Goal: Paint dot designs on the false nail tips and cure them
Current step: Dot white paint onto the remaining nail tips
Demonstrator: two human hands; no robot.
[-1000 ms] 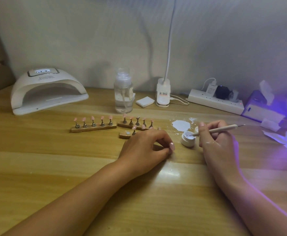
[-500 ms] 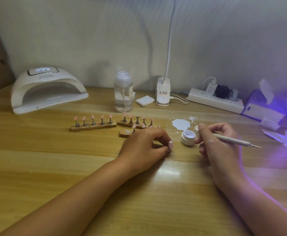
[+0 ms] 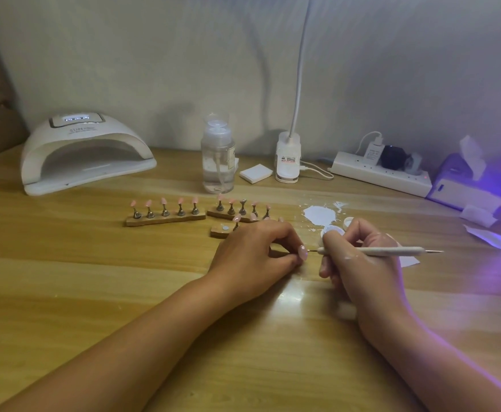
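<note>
My left hand rests on the table and pinches a pink false nail tip on its stand between thumb and fingers. My right hand grips a dotting pen lying almost level, its fine tip touching that nail. A small white paint pot sits just behind my right hand, partly hidden. Three wooden holders stand further back: one on the left with several pink tips, a second in the middle, a third short one beside my left hand.
A white curing lamp stands at the back left. A clear pump bottle, white pad, desk lamp base and power strip line the wall. Spilled white paint lies near the pot. Tissues and violet light fill the right edge.
My right hand left the paint pot and swung the pen down and left, bringing its tip onto the nail that my left hand holds. My left hand stayed put.
</note>
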